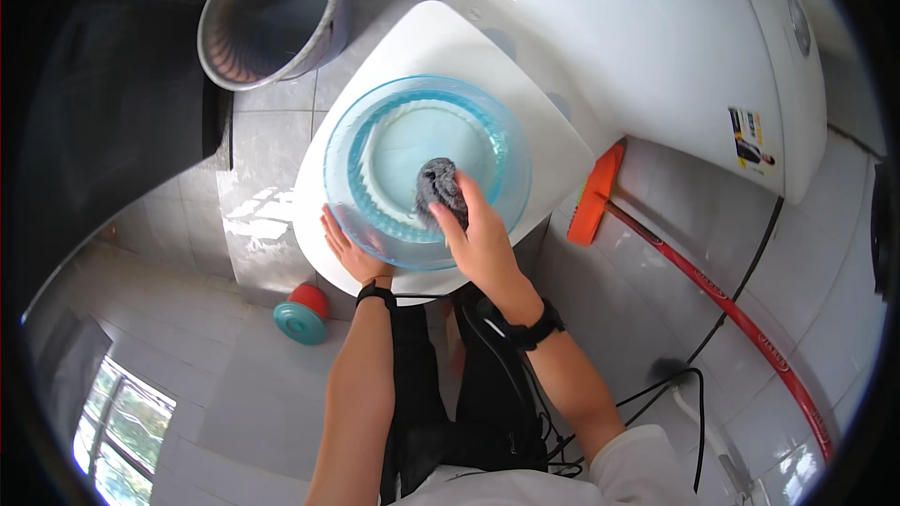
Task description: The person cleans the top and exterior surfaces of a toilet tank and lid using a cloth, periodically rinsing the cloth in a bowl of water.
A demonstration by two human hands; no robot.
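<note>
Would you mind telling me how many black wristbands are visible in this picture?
2. One wristband is around the wrist of the left hand, and the other wristband is around the wrist of the right hand.

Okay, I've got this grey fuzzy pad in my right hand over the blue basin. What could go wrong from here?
The blue basin sits close to the edges of the white top, so a hard push might slide or tip it.
The grey fuzzy pad is pinched by the right hand alone, so it could slip.
A loose black cable loops near the right forearm and might snag.
</note>
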